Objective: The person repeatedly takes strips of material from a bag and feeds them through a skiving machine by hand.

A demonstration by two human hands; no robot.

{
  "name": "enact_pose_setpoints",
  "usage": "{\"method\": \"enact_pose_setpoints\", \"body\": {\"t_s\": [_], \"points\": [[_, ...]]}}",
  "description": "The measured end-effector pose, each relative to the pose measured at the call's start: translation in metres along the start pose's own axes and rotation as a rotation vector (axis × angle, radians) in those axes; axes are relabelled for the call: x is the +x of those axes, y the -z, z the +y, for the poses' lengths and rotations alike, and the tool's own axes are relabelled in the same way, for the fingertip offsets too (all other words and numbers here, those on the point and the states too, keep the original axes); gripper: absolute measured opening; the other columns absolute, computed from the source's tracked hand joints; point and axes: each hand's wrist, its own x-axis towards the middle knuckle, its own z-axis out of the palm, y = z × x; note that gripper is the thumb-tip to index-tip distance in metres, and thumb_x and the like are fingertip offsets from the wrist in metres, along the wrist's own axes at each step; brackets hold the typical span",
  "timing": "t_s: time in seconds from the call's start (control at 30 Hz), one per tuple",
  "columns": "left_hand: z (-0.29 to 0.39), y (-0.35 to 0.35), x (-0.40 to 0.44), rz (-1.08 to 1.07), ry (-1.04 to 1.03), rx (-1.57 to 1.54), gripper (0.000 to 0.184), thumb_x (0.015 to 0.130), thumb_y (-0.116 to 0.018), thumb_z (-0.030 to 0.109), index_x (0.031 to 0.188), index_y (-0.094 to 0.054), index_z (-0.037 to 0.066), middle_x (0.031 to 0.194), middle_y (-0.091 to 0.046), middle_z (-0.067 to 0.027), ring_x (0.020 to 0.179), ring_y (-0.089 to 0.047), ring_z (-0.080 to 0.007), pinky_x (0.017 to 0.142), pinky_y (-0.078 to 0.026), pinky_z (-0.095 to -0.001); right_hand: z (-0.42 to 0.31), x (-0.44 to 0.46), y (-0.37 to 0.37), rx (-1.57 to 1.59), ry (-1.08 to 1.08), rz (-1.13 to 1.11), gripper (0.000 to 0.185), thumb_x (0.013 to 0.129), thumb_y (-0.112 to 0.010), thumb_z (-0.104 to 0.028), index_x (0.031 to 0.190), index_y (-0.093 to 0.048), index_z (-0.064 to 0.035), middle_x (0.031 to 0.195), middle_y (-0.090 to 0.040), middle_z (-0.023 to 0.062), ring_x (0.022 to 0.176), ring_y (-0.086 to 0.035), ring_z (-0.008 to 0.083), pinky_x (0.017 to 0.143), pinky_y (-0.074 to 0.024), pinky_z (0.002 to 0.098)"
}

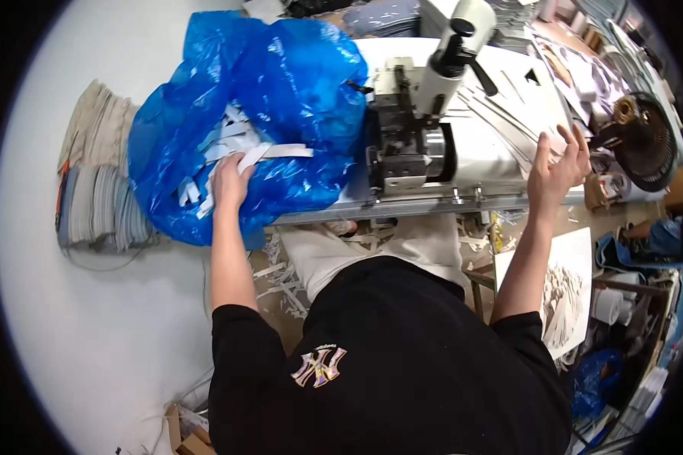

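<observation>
My left hand (230, 184) reaches into the mouth of a large blue plastic bag (303, 83), its fingers closed on white strips of material (259, 152). One strip sticks out to the right over the crumpled plastic, and more pale strips lie deeper in the bag. Over the right end of the worktable, my right hand (558, 171) is raised with fingers apart and nothing in it. Long pale strips (501, 125) lie on the tabletop just left of that hand. Between my hands stands a machine (402, 129) with a metal roller and a white upright arm.
Stacks of cut grey and beige pieces (102, 197) stand at the left. A white board (577, 258) bearing many small strips is at my lower right. A dark round fan-like object (645, 144) stands beyond my right hand. Scraps (284, 288) litter the floor.
</observation>
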Motion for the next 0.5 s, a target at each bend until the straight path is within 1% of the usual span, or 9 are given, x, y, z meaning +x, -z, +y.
{"method": "enact_pose_setpoints", "body": {"t_s": [0.03,0.07,0.1,0.2,0.3,0.33,0.4,0.47,0.5], "points": [[0.006,0.008,-0.002,-0.001,0.014,-0.026,0.043,0.091,-0.081,0.027,0.128,-0.074,0.006,0.129,-0.072,-0.0182,0.12,-0.068,-0.0386,0.104,-0.052,-0.0452,-0.008,-0.003,0.001,0.075,0.055,-0.052,0.034,0.102,-0.069,-0.034,0.126,-0.071,-0.0096,0.153,-0.057,0.0068,0.142,-0.042,0.0308,0.122,-0.0237,0.0489],[0.002,0.011,-0.003,0.005,0.035,-0.014,0.043,0.091,-0.081,0.027,0.128,-0.074,0.006,0.129,-0.072,-0.0182,0.12,-0.068,-0.0386,0.104,-0.052,-0.0452,-0.015,-0.005,0.0,0.14,0.113,-0.095,0.032,0.102,-0.07,-0.032,0.126,-0.071,-0.0101,0.153,-0.057,0.007,0.142,-0.042,0.0307,0.123,-0.024,0.0479],[-0.001,0.01,-0.003,0.038,0.032,-0.058,0.041,0.092,-0.081,0.026,0.127,-0.075,0.006,0.129,-0.073,-0.0175,0.12,-0.068,-0.0382,0.103,-0.053,-0.0453,-0.023,-0.009,-0.003,0.153,0.122,-0.1,0.032,0.102,-0.07,-0.032,0.126,-0.071,-0.0101,0.153,-0.057,0.007,0.142,-0.042,0.0307,0.123,-0.024,0.0479],[0.005,0.008,-0.004,0.102,0.015,-0.159,0.037,0.093,-0.08,0.023,0.125,-0.077,0.006,0.128,-0.074,-0.0161,0.121,-0.068,-0.0373,0.101,-0.054,-0.0455,-0.043,-0.027,-0.012,0.227,0.186,-0.235,0.026,0.102,-0.071,-0.025,0.123,-0.071,-0.0098,0.152,-0.057,0.0073,0.141,-0.042,0.0302,0.122,-0.0275,0.0454],[0.018,0.029,-0.002,0.237,-0.042,-0.25,0.028,0.098,-0.076,0.021,0.122,-0.077,0.006,0.116,-0.075,-0.0155,0.108,-0.072,-0.0344,0.093,-0.056,-0.0393,-0.05,-0.034,-0.017,0.313,0.191,-0.307,0.023,0.099,-0.073,-0.022,0.119,-0.071,-0.0099,0.149,-0.059,0.0083,0.137,-0.045,0.0316,0.12,-0.0311,0.0457],[0.025,0.037,-0.002,0.233,-0.045,-0.249,0.028,0.098,-0.076,0.021,0.122,-0.077,0.006,0.116,-0.075,-0.0155,0.108,-0.072,-0.0344,0.093,-0.056,-0.0393,-0.053,-0.037,-0.019,0.356,0.192,-0.343,0.022,0.098,-0.073,-0.021,0.117,-0.071,-0.01,0.148,-0.06,0.0089,0.135,-0.047,0.0323,0.118,-0.0329,0.0459],[0.053,0.057,-0.003,0.174,-0.135,-0.384,0.026,0.101,-0.073,0.019,0.123,-0.076,0.006,0.111,-0.075,-0.015,0.103,-0.073,-0.0316,0.09,-0.055,-0.0374,-0.059,-0.04,-0.024,0.381,0.186,-0.372,0.022,0.099,-0.073,-0.021,0.117,-0.071,-0.0096,0.147,-0.06,0.0088,0.136,-0.047,0.0318,0.118,-0.0338,0.0458],[0.094,0.069,-0.003,0.123,-0.203,-0.478,0.025,0.103,-0.071,0.019,0.124,-0.076,0.006,0.109,-0.075,-0.0148,0.1,-0.073,-0.0302,0.088,-0.055,-0.0364,-0.059,-0.039,-0.024,0.418,0.178,-0.43,0.021,0.1,-0.073,-0.019,0.118,-0.071,-0.0089,0.147,-0.061,0.0088,0.137,-0.047,0.0309,0.118,-0.0356,0.0455],[0.117,0.075,-0.005,0.054,-0.235,-0.519,0.027,0.103,-0.071,0.02,0.127,-0.075,0.009,0.108,-0.074,-0.0146,0.098,-0.072,-0.0308,0.087,-0.055,-0.0372,-0.06,-0.04,-0.024,0.39,0.167,-0.424,0.021,0.1,-0.073,-0.019,0.118,-0.071,-0.0089,0.147,-0.061,0.0088,0.137,-0.047,0.0309,0.118,-0.0356,0.0455]]}}
